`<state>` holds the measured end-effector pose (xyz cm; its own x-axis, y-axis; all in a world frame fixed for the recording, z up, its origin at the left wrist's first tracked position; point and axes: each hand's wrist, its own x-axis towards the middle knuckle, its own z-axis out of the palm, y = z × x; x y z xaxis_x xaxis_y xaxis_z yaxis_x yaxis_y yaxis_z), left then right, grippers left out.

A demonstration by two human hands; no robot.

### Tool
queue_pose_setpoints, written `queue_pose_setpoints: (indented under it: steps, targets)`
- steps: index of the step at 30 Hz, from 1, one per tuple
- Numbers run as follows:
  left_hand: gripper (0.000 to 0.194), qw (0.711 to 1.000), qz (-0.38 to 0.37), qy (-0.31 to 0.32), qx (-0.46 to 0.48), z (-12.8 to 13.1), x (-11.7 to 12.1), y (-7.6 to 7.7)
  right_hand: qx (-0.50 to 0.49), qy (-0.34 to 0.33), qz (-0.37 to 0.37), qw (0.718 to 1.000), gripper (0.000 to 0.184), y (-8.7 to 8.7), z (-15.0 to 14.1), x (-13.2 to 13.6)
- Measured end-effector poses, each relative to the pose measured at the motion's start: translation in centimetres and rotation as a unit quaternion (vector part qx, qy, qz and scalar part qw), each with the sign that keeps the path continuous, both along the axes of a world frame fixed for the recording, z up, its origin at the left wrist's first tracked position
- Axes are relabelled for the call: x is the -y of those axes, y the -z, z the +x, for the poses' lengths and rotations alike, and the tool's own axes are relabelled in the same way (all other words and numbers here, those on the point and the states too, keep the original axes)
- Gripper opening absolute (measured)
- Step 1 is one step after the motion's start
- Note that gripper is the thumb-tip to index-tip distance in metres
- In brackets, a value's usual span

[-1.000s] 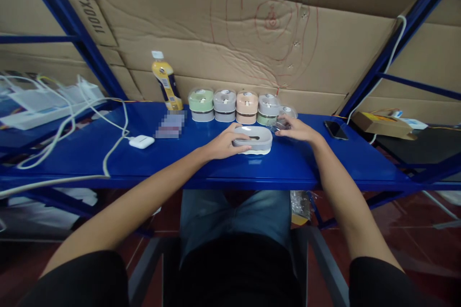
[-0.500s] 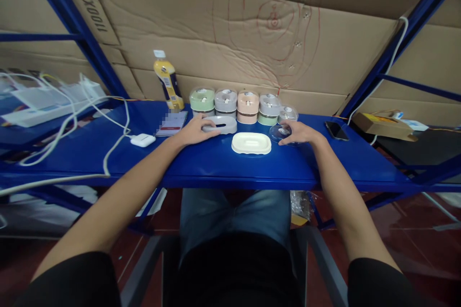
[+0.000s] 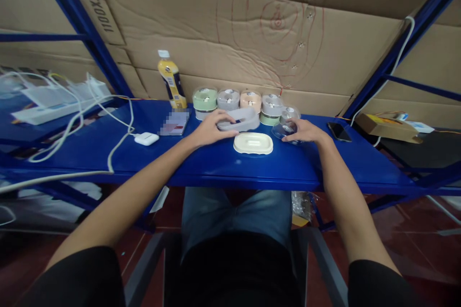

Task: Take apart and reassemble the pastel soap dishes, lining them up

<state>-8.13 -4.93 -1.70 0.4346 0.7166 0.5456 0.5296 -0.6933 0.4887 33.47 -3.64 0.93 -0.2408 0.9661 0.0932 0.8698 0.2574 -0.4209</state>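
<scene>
My left hand (image 3: 212,129) grips the left end of a grey oval plastic cover with a slot (image 3: 248,120), held slightly tilted. Just in front of it, a cream oval tray (image 3: 253,144) with a wavy lower edge lies on the blue table. My right hand (image 3: 307,132) has its fingers curled around the edge of a clear plastic lid (image 3: 278,131) to the right of the tray. Behind that lid stands another clear rounded piece (image 3: 290,113). The cover partly hides the boxes at the back.
Along the cardboard wall stand a green box (image 3: 205,100), a grey box (image 3: 228,100), a peach box (image 3: 251,99) and a grey-and-green box (image 3: 272,105). Left are a yellow bottle (image 3: 172,81), a white case (image 3: 146,139) and cables; right, a phone (image 3: 339,131) and a cardboard box (image 3: 387,127).
My left hand took the grey cover off the cream tray to the left, then brought it back rightward, raised and tilted. My right hand stays at the clear lid.
</scene>
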Motion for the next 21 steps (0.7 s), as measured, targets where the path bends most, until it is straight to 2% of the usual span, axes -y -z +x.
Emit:
queue_pose_setpoints:
  steps: [3,7,13,17,21]
  targets:
    - [0.056,0.997,-0.031,0.066,-0.029,3.0,1.4,0.1,-0.071,-0.009,0.079,0.994,0.098,0.0,-0.3,0.3]
    - [0.082,0.996,-0.069,0.054,-0.03,5.1,2.0,1.0,-0.163,-0.104,0.137,0.971,0.087,-0.1,-2.4,1.1]
    - [0.121,0.993,-0.083,0.081,0.025,5.5,1.5,2.1,-0.113,-0.241,0.152,0.952,0.085,0.3,-7.7,2.3]
    - [0.132,0.99,-0.115,0.069,0.042,5.8,1.6,2.7,-0.077,-0.269,0.152,0.948,0.089,1.0,-9.9,2.7]
    - [0.137,0.986,-0.145,0.062,0.053,6.0,1.6,3.1,-0.057,-0.267,0.144,0.951,0.094,1.5,-10.4,2.8]
